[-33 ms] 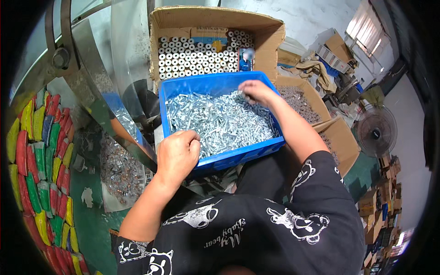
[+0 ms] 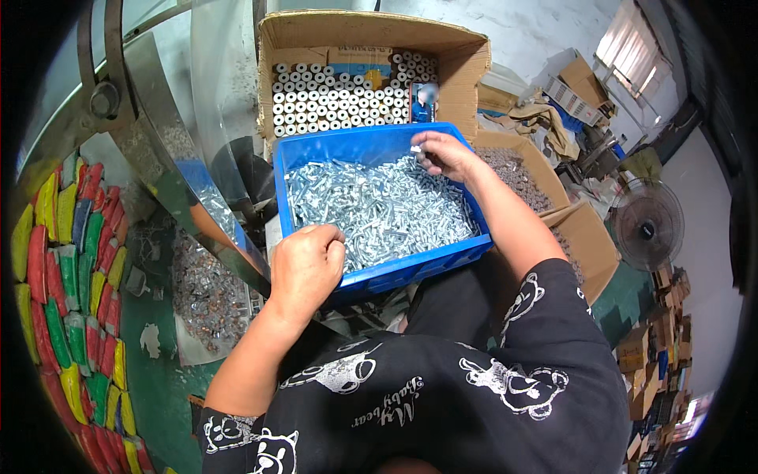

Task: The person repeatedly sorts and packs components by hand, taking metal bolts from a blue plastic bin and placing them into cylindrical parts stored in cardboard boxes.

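A blue plastic bin (image 2: 369, 273) in front of me holds a heap of small silvery metal pieces (image 2: 379, 209), like short screws or pins. Over the bin's far right part, my right hand (image 2: 444, 156) is closed in a pinch. A small shiny metal piece (image 2: 417, 148) shows at its fingertips. My left hand (image 2: 306, 265) lies at the bin's near left corner, over the rim, with its fingers curled in. What those fingers hold, if anything, is hidden.
Behind the bin, a cardboard box (image 2: 371, 24) holds rows of white-ended rolls. Cartons of small parts (image 2: 513, 170) stand at right, near a fan (image 2: 647, 225). A curved metal guard (image 2: 170, 158) rises at left, beyond which colourful packets (image 2: 75, 292) are stacked.
My right hand has risen slightly off the heap and turned. A small shiny piece now shows at its fingertips. The left hand has stayed in place.
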A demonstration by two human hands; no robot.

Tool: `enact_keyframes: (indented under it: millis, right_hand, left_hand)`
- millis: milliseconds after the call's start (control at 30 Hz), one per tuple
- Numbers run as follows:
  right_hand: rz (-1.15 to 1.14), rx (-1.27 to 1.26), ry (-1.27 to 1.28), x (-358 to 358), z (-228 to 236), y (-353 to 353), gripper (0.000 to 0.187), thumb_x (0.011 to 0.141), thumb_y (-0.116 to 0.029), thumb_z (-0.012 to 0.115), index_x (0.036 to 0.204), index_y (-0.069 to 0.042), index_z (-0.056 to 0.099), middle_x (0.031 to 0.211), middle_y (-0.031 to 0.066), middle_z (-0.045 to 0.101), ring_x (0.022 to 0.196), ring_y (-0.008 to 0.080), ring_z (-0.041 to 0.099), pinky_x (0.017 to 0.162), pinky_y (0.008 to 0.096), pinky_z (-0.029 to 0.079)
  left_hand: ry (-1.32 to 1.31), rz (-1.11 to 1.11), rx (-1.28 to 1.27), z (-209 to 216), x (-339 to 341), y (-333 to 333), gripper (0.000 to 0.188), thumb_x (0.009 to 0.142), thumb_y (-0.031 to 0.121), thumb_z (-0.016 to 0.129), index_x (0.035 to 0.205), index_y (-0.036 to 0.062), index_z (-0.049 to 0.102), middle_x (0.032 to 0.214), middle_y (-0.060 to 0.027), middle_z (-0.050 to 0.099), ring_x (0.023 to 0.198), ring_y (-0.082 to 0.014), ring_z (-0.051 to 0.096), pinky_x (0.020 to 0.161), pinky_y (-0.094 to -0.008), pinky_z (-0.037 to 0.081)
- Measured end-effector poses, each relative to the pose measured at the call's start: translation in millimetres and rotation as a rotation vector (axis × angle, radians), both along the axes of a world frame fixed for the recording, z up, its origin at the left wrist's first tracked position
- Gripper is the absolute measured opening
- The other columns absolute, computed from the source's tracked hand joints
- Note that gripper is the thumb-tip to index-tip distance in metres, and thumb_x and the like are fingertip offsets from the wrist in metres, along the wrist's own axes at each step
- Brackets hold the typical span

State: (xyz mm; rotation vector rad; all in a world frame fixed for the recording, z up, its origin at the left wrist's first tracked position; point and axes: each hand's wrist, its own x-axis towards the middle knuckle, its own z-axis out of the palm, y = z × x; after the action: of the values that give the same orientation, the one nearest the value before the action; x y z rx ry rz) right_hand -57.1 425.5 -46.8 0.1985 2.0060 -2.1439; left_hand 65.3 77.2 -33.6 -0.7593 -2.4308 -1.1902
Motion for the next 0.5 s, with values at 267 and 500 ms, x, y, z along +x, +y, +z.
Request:
enact_keyframes:
  millis: [267,500]
  right_hand:
    - [0.307,1.463,0.493,-48.4,-20.1,-60.9,0.018,0.083,-0.014,0.061,0.092,0.0,0.069,0.088,0.0151,0.069,0.076,0.0286,0.067,0.066,0.0387,0.053]
    - [0.336,1.72,0.114,-28.3,-22.3,-100.8,0.025,0.082,-0.01,0.054,0.101,-0.003,0.069,0.106,0.0176,0.067,0.1,0.0331,0.065,0.083,0.042,0.052]
  left_hand:
    - [0.028,-0.014,-0.015,2.0,-0.1,4.2,0.013,0.075,0.009,0.054,0.074,0.004,0.067,0.073,-0.0156,0.063,0.068,-0.0337,0.062,0.064,-0.0425,0.05]
    - [-0.026,0.001,-0.036,-0.9,-0.6,-1.4,0.015,0.074,0.007,0.055,0.078,0.0023,0.068,0.076,-0.0168,0.065,0.07,-0.0326,0.063,0.066,-0.0389,0.051]
